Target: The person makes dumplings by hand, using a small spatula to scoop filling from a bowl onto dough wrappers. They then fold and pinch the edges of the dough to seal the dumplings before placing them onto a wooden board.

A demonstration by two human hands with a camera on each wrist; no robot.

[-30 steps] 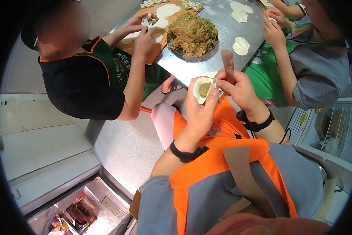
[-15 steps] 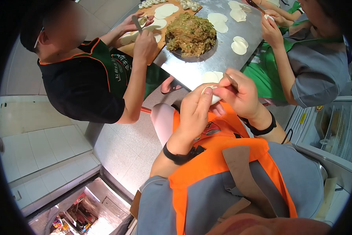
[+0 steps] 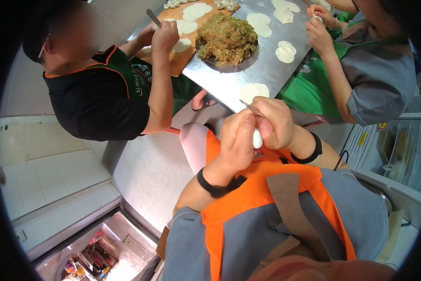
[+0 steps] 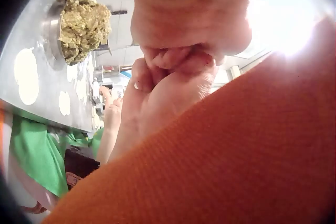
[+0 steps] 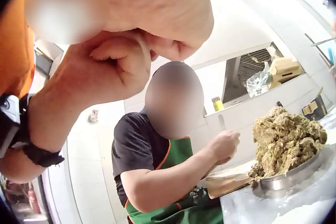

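In the head view my left hand (image 3: 236,143) and right hand (image 3: 277,122) are pressed together in front of the orange apron, thumbs side by side. Between them they pinch a white dumpling (image 3: 257,139); only its smooth rounded end shows below the thumbs, and the rest is hidden. A flat filling spatula (image 3: 251,107) is also held in my right hand, its blade pointing up and left. Just beyond the hands, round dough wrappers (image 3: 254,90) lie on the metal table's near corner. Both wrist views show the curled fingers close up, with the dumpling hidden inside.
A large heap of green-brown filling (image 3: 227,38) stands in a metal dish on the steel table (image 3: 210,79). To its left, a wooden board (image 3: 177,63) carries wrappers and finished dumplings (image 3: 225,4). People work on both sides; the left one holds a spatula (image 3: 153,18).
The wrapper was open with filling showing; it is now folded up and squeezed between both hands. My right hand has closed in against the left, and the spatula has tipped over to the left.
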